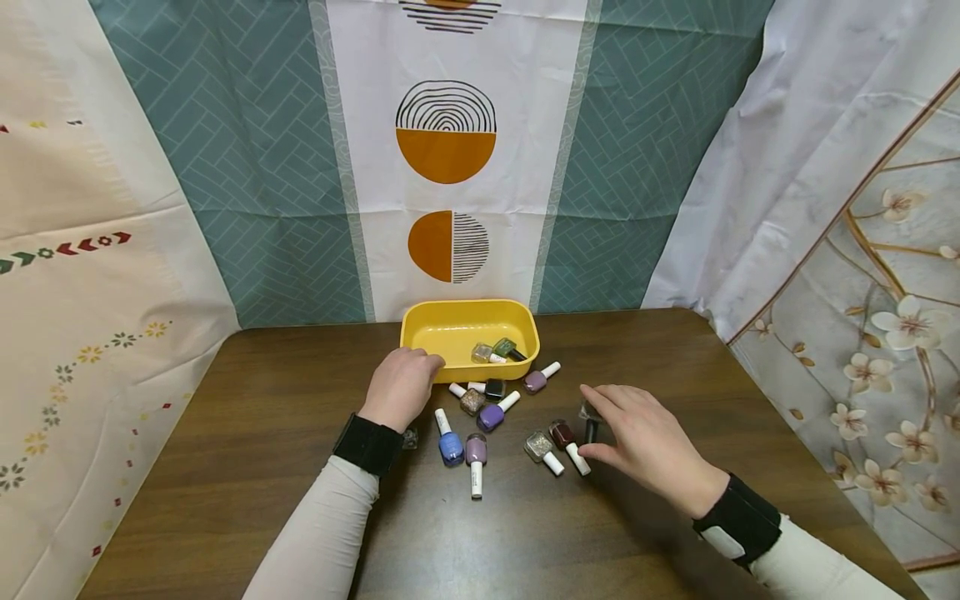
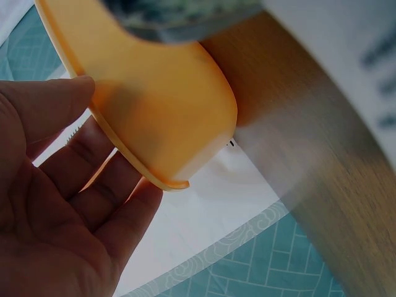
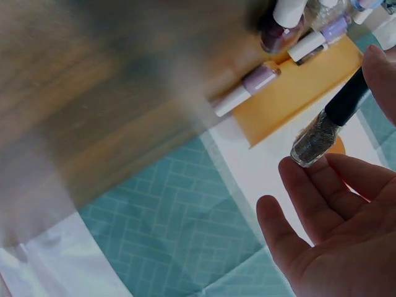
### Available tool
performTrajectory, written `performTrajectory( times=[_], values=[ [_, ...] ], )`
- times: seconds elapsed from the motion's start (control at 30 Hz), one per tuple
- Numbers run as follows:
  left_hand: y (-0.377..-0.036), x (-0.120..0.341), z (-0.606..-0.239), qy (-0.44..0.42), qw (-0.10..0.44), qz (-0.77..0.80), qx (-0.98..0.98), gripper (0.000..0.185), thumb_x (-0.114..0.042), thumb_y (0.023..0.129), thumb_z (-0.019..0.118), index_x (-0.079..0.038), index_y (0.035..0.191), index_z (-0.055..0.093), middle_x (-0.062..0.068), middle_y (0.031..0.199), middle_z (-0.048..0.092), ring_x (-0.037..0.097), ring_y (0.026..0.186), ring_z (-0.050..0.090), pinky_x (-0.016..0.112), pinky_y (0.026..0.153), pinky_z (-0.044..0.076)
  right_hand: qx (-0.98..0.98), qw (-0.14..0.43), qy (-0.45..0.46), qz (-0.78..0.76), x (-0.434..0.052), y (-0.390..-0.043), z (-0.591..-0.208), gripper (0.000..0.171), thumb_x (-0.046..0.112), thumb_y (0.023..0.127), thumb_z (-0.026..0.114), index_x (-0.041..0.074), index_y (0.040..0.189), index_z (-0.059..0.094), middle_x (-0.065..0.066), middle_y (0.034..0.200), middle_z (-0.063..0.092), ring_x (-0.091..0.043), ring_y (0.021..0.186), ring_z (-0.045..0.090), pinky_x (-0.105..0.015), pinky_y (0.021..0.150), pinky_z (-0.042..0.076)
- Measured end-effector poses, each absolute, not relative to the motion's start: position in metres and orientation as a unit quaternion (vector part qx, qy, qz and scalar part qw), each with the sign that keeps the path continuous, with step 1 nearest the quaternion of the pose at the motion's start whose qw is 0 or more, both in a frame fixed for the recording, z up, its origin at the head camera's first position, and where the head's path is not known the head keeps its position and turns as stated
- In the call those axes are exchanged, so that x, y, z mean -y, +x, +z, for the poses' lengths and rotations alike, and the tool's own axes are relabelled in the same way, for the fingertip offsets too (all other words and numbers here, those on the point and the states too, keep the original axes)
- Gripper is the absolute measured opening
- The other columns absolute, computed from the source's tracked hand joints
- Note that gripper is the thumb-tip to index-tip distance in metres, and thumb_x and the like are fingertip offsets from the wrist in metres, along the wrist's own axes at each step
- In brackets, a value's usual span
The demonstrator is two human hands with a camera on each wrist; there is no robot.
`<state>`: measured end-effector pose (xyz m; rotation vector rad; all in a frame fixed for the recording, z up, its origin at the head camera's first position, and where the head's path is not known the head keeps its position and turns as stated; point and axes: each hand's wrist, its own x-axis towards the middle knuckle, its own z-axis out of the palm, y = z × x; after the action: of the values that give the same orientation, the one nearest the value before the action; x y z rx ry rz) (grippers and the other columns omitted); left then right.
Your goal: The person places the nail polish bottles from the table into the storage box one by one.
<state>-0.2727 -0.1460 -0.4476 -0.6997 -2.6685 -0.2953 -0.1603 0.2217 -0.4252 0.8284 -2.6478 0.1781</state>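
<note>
A: Right hand [image 1: 645, 442] first, near edge of the tabletop [image 1: 247, 433]. Fingers curled loosely round a dark-capped glitter bottle [image 1: 590, 417], pinching it; the right wrist view shows the black cap by the thumb and the glass end on the fingertips [image 3: 309, 179]. Whether it has left the wood, can't tell.

B: Left hand [image 1: 401, 387]?

A: On the near left rim of the yellow tray [image 1: 420, 333], thumb over the edge, fingers [image 2: 105, 192] under the lip. Holding the tray, nothing else.

B: What's in the tray?

A: Two bottles lying in the near right corner. Tray sits at the back of the tabletop against the patterned curtain [image 1: 450, 167].

B: Rest?

A: Loose bottles on the wood between the hands: blue bottle [image 1: 450, 446], purple bottle [image 1: 492, 415], dark red bottle [image 1: 562, 435], others beside them, all on their sides.

B: Handling tip?

A: Judgement only: grip looks light, at the fingertips; better to pinch at the cap-glass joint, lift straight, clear the dark red bottle just beside it, keep the tray braced.
</note>
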Motion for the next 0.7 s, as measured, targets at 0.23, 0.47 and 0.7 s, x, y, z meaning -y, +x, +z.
performTrajectory(
  times=[0.23,0.47,0.7],
  values=[
    [-0.273,0.146,-0.448,-0.250,0.181,-0.099,0.946,0.007,-0.001,0.098,0.082,-0.008,0.099,0.083,0.010,0.084,0.074,0.031,0.080,0.069,0.046,0.081,0.057,0.936,0.177,0.295,0.071,-0.210,-0.173,-0.417,0.089,0.044,0.083,0.099,-0.002,0.151,0.063,-0.016,0.135,0.071,-0.038,0.125,0.068,-0.058,0.110,0.052],
    [-0.272,0.146,-0.446,-0.248,0.178,-0.105,0.947,0.007,-0.002,0.098,0.082,-0.008,0.099,0.084,0.010,0.084,0.074,0.031,0.080,0.068,0.046,0.081,0.057,0.936,0.170,0.298,0.075,-0.199,-0.184,-0.410,0.093,0.046,0.082,0.099,-0.001,0.153,0.062,-0.016,0.137,0.071,-0.037,0.128,0.067,-0.057,0.112,0.050],
    [-0.271,0.146,-0.447,-0.240,0.168,-0.108,0.950,0.007,-0.002,0.098,0.083,-0.008,0.102,0.084,0.010,0.085,0.074,0.030,0.080,0.067,0.046,0.083,0.058,0.939,0.157,0.296,0.078,-0.191,-0.192,-0.404,0.092,0.047,0.082,0.099,-0.002,0.152,0.062,-0.017,0.139,0.070,-0.037,0.130,0.066,-0.058,0.114,0.049]
  ],
)
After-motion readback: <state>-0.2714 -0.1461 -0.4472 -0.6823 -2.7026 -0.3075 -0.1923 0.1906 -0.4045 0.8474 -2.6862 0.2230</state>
